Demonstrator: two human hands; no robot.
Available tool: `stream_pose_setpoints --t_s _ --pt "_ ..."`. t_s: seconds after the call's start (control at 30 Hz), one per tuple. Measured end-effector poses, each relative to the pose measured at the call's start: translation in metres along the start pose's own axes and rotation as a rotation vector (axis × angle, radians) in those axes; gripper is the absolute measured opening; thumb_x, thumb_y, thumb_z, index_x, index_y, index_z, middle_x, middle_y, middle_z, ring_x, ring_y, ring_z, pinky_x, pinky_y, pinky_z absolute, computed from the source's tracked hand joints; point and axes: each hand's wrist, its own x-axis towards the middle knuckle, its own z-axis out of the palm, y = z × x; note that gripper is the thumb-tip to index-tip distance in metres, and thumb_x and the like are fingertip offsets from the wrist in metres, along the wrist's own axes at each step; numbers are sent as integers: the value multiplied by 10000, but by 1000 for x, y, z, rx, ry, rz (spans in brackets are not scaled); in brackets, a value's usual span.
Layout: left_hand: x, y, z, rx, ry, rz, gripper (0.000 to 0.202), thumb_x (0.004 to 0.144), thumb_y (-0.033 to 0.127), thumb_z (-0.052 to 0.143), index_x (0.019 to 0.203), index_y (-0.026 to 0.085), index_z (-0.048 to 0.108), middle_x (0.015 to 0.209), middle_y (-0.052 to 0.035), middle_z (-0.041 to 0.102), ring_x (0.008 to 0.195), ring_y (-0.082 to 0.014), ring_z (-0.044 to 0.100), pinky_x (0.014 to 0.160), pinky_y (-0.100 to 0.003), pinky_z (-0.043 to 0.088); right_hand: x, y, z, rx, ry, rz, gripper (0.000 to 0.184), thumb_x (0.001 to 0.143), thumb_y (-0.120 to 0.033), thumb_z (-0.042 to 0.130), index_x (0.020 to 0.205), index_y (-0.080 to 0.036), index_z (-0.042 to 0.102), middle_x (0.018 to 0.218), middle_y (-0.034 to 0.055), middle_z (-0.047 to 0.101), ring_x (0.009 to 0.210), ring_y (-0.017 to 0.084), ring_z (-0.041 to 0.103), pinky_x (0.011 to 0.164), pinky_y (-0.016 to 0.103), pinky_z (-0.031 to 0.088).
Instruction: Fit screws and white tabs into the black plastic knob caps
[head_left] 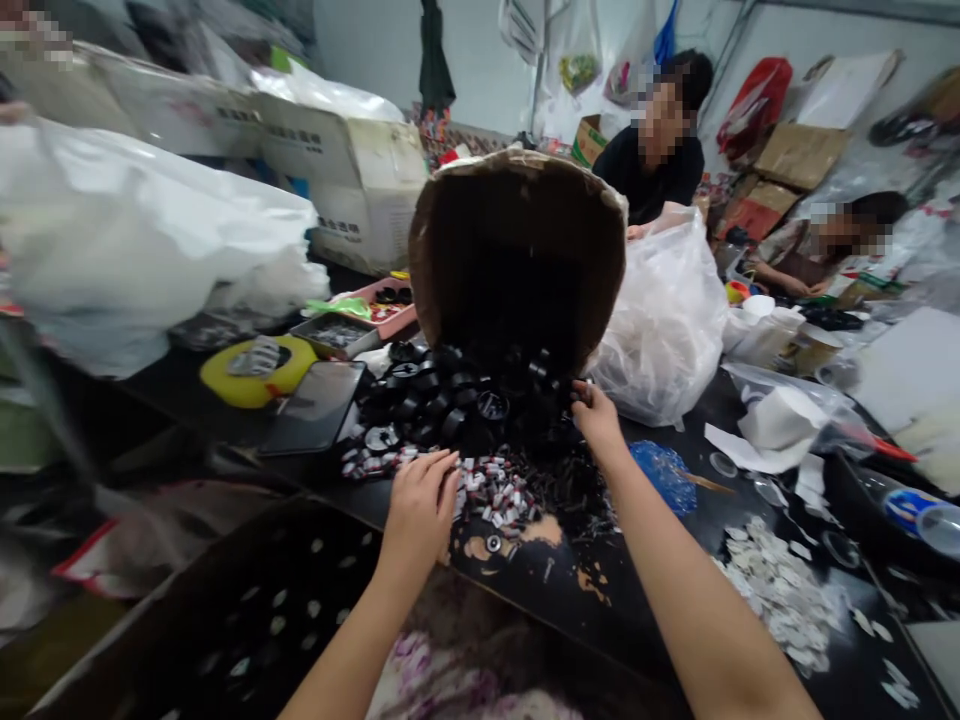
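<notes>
My left hand (421, 492) rests at the near edge of a heap of small white cylindrical pieces (499, 490) with dark and red ends. Its fingers lie stretched over the pieces, slightly apart, and the thumb is hidden. At the right side of the pile, my right hand (598, 415) has its fingertips pinched together on a small dark part, too blurred to name. Between and beyond the hands, round black plastic caps (442, 395) spill from the mouth of a tipped cardboard drum (422, 250). Thin black pieces (566, 490) lie left of my right forearm.
A yellow container (225, 378) and a dark flat tray (319, 410) stand left. A clear plastic bag (660, 330), blue bundle (660, 475) and pale flat discs (784, 590) lie right. Two people (652, 150) sit beyond. A dark bin (247, 610) stands below the table edge.
</notes>
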Motion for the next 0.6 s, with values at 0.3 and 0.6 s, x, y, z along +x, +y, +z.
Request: stream_pose_setpoints --t_s 0.3,0.6 --pt "37 -4 -14 109 -115 -19 272 956 292 539 1188 178 624 1166 -99 667 1082 -262 611 943 -496 469 -183 13 -50 218 -313 -70 219 876 -285 521 1034 -223 661 845 40 677 734 171 655 735 301 536" --pt "60 9 -18 142 -310 -66 363 924 351 607 1247 185 589 1246 -107 628 1101 -275 615 936 -525 497 -232 59 -30 311 -201 43 204 824 -390 630 929 -230 701 755 52 684 597 177 651 634 305 554"
